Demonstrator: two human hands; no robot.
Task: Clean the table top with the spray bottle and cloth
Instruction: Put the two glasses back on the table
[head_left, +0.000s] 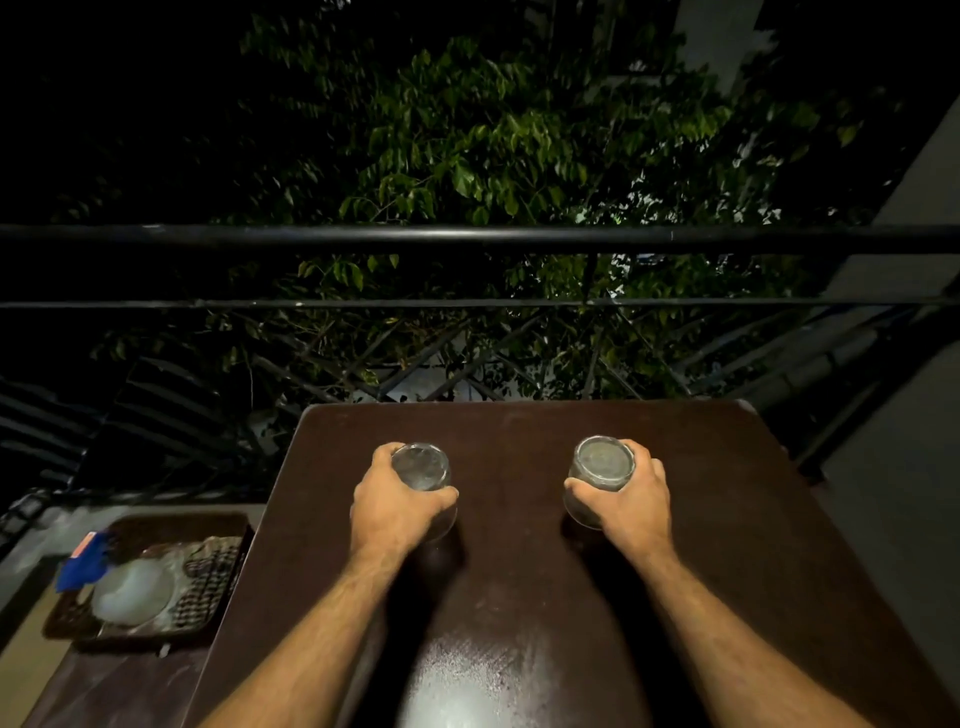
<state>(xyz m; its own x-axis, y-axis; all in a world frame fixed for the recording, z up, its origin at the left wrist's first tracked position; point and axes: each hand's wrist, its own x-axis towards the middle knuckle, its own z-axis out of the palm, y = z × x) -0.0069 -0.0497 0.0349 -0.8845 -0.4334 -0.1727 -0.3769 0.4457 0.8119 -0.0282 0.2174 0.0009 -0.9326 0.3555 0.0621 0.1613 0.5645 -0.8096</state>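
Two clear drinking glasses stand upside down on the dark brown table top (509, 561). My left hand (392, 506) grips the left glass (422, 465) around its side. My right hand (631, 501) grips the right glass (602, 462) the same way. A blue spray bottle (83, 564) lies in a dark basket (218, 525) on a lower surface to the left of the table. No cloth is visible that I can tell apart.
The basket also holds a white dish (132, 592) and a dark slotted piece. A black metal railing (467, 236) runs just beyond the table's far edge, with tree leaves behind. A wall (893, 493) stands close on the right.
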